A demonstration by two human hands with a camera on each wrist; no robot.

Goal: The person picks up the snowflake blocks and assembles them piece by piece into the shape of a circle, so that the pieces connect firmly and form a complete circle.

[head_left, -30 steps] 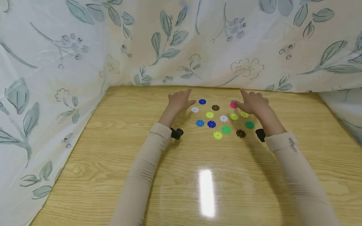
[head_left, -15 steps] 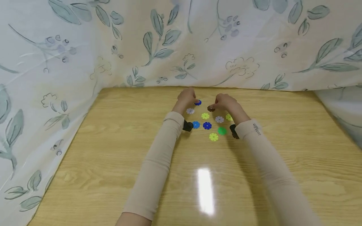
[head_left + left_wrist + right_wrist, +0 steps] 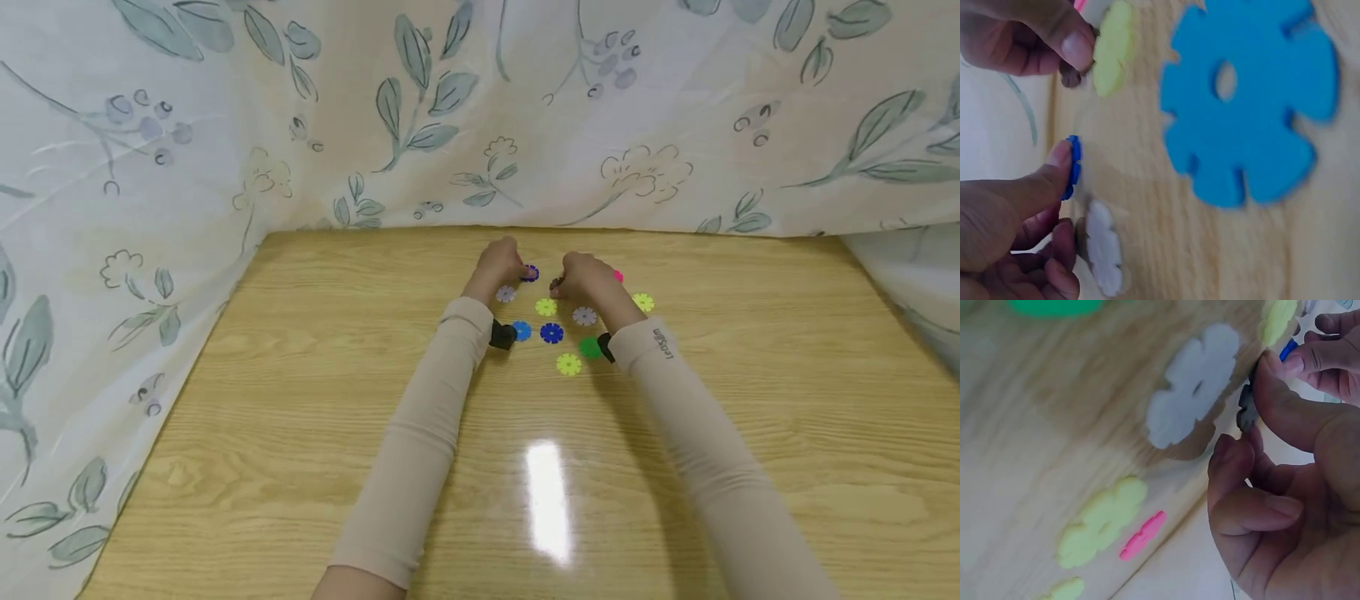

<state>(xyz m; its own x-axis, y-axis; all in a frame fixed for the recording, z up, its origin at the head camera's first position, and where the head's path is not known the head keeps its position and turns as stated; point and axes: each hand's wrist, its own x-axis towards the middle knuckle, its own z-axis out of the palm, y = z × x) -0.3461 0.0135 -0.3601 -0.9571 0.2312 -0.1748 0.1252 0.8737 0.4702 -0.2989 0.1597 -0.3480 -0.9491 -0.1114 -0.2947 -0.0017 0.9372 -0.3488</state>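
L arm (image 3: 412, 425) & R arm (image 3: 712, 450), both in beige sleeves (image 3: 431, 375), reach fwd over the desk (image 3: 262, 375), angled in twd each other. L hand (image 3: 497, 265) & R hand (image 3: 587, 277) are nr desk's far edge, close tog. but apart. L: thumb (image 3: 1038, 184) in a pinch, other fingers (image 3: 1063, 244) curled. R: also pinching, thumb bent, other fingers curled in twd palm.

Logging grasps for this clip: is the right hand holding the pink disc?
No, the right hand pinches a brown disc; the pink disc lies apart.
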